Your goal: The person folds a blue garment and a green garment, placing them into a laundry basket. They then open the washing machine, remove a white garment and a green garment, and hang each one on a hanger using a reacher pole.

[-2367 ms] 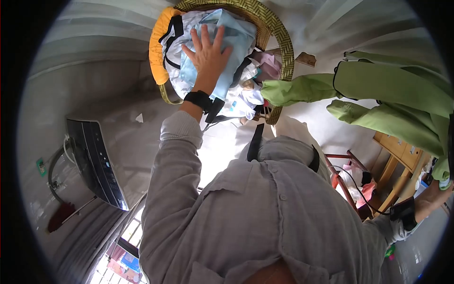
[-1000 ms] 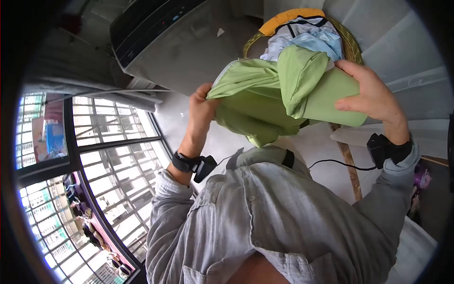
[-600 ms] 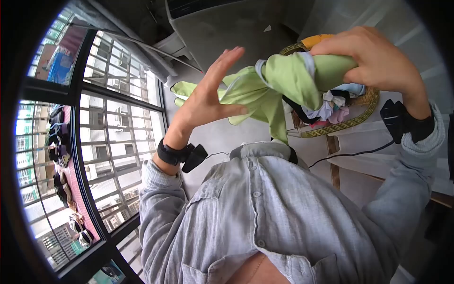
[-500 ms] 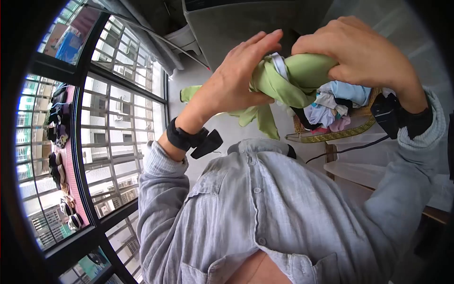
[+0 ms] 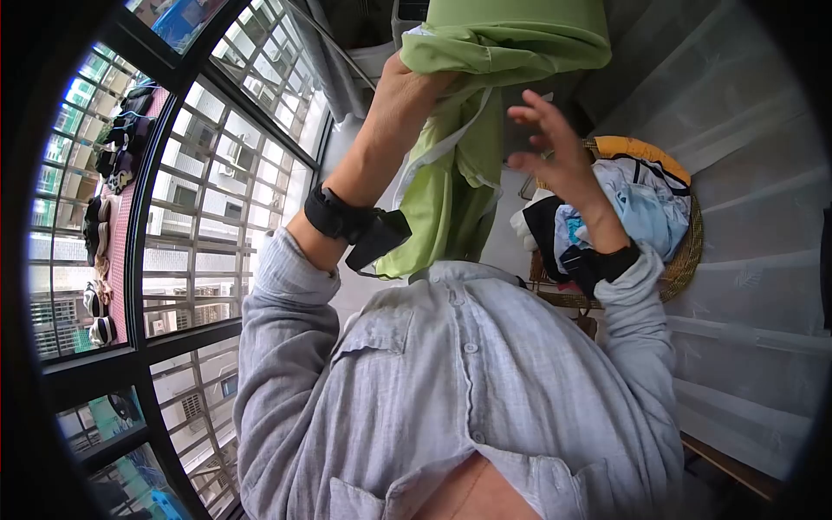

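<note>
A light-green garment (image 5: 511, 43) with white edging hangs loosely in front of my chest. Its upper part is bunched into a wide fold, and long panels drop below. My left hand (image 5: 414, 91) grips it from the left side, with the fingers hidden under the cloth. To the right of the hanging cloth, my right hand (image 5: 556, 149) is raised and apart from it, fingers spread and holding nothing.
A woven basket (image 5: 691, 251) heaped with clothes (image 5: 637, 204) stands on the right, beside sheer white curtains (image 5: 737, 364). Barred windows (image 5: 208, 199) line the left. Several shoes (image 5: 97, 225) sit on a pink ledge (image 5: 130, 217) outside.
The green garment has gone from a twisted roll between both hands to a loose, hanging spread. My right hand has let go and moved down and left, opening.
</note>
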A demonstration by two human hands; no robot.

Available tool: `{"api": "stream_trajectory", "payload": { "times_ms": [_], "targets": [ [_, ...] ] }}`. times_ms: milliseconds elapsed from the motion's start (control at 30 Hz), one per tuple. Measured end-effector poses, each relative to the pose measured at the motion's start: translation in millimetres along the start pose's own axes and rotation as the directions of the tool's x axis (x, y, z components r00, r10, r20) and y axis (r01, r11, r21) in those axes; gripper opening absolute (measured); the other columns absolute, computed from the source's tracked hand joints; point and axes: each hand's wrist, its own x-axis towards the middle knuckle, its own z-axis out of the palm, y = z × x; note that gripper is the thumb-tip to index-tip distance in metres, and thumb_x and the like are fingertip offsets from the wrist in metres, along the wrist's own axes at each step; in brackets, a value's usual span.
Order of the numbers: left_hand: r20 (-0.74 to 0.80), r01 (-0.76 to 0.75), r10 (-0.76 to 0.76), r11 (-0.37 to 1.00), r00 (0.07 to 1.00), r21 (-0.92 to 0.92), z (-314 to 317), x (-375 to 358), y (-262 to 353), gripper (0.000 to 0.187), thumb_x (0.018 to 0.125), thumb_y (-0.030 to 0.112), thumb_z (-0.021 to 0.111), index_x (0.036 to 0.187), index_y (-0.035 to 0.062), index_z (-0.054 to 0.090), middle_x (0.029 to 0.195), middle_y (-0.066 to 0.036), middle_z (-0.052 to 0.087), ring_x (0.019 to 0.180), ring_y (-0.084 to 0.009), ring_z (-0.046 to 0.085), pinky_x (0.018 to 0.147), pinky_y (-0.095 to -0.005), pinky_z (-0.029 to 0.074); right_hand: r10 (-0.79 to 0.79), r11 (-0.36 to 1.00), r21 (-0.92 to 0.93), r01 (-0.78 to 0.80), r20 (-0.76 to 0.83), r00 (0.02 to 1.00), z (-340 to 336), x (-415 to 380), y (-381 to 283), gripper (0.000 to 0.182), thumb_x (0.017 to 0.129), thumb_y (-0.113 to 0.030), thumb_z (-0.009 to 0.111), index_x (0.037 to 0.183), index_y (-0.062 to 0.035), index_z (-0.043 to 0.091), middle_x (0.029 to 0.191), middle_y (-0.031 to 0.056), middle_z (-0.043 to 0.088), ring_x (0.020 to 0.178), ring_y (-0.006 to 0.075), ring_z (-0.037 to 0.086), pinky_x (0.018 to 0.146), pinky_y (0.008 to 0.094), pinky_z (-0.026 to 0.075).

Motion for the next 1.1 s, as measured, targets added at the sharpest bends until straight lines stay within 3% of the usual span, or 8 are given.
{"api": "stream_trajectory", "payload": {
  "times_ms": [133,167,233,300,433,567,933,1100],
  "targets": [
    [0.172,-0.001,-0.041,0.972,0.984,0.235,-8,7,16,0.037,0.085,0.013,0.06,0.118,-0.0022,0.051,0.106,-0.006,0.06,0.095,-0.0122,0.056,0.083,-0.0258,0.046,0.355,0.935,-0.027,-0.354,0.117,0.928,21,6,52,0.042,0.079,-0.017,0.064,0.119,-0.0117,0.053,0.111,0.0115,0.058,0.098,0.0191,0.057,0.084,0.0314,0.043],
    [0.258,-0.036,-0.081,0.907,0.963,0.42,-12,8,29,0.041,0.084,0.014,0.061,0.12,-0.0014,0.05,0.107,-0.007,0.059,0.097,-0.0124,0.056,0.083,-0.0249,0.047,-0.329,0.866,-0.425,0.265,-0.084,0.941,6,5,59,0.027,0.082,-0.014,0.06,0.107,-0.0064,0.059,0.098,0.0128,0.062,0.092,0.0175,0.059,0.081,0.0286,0.044],
    [0.259,-0.015,-0.089,0.927,0.962,0.374,-28,1,28,0.029,0.084,0.008,0.061,0.111,0.0019,0.058,0.102,-0.002,0.061,0.093,-0.009,0.056,0.08,-0.0246,0.047,-0.385,0.882,-0.325,0.34,-0.082,0.919,-28,20,45,0.017,0.087,-0.01,0.054,0.101,-0.002,0.059,0.087,0.0068,0.064,0.084,0.0117,0.058,0.076,0.0245,0.044],
    [0.326,-0.145,0.02,0.92,0.945,0.365,-59,-6,22,0.027,0.083,0.007,0.062,0.11,0.0026,0.059,0.101,-0.002,0.062,0.092,-0.0084,0.057,0.08,-0.0246,0.047,0.096,0.912,0.41,-0.019,-0.166,0.981,-40,30,27,0.014,0.09,-0.008,0.05,0.097,-0.0001,0.059,0.085,0.0,0.062,0.08,0.005,0.054,0.073,0.0197,0.042],
    [0.242,0.065,-0.21,0.866,0.947,0.496,-61,-8,41,0.026,0.08,0.005,0.064,0.106,0.0041,0.062,0.095,-0.001,0.064,0.088,-0.0081,0.058,0.078,-0.0241,0.048,-0.081,0.971,0.202,0.125,-0.213,0.974,-61,46,-1,0.015,0.091,-0.01,0.05,0.096,0.0001,0.059,0.085,-0.0021,0.06,0.078,0.0037,0.052,0.072,0.0177,0.042],
    [0.143,-0.067,-0.107,0.521,0.984,0.851,-63,-3,49,0.032,0.074,0.003,0.067,0.106,0.0072,0.063,0.09,-0.002,0.065,0.084,-0.0091,0.061,0.075,-0.0241,0.05,-0.134,0.945,0.259,0.198,-0.247,0.96,-65,64,-5,0.015,0.091,-0.01,0.05,0.097,-0.0007,0.06,0.087,-0.0003,0.061,0.079,0.0048,0.054,0.073,0.018,0.043],
    [-0.341,0.163,0.258,0.527,0.904,0.834,-89,15,12,0.024,0.076,0.007,0.06,0.099,0.0078,0.066,0.076,-0.004,0.061,0.066,-0.0114,0.06,0.06,-0.0238,0.047,-0.198,0.905,0.337,0.258,-0.201,0.959,-74,92,-35,0.021,0.093,-0.011,0.045,0.103,0.0036,0.057,0.093,0.0072,0.063,0.083,0.011,0.061,0.075,0.0222,0.048],
    [-0.522,0.345,-0.067,0.821,0.85,0.455,-67,-13,-44,0.041,0.082,0.007,0.057,0.12,-0.002,0.046,0.089,-0.01,0.054,0.071,-0.0179,0.062,0.06,-0.0272,0.052,-0.146,0.983,-0.132,0.124,-0.167,0.975,-51,92,-78,0.014,0.085,-0.009,0.05,0.081,0.0017,0.057,0.063,0.0013,0.053,0.061,0.0054,0.049,0.054,0.0225,0.04]
  ]
}}
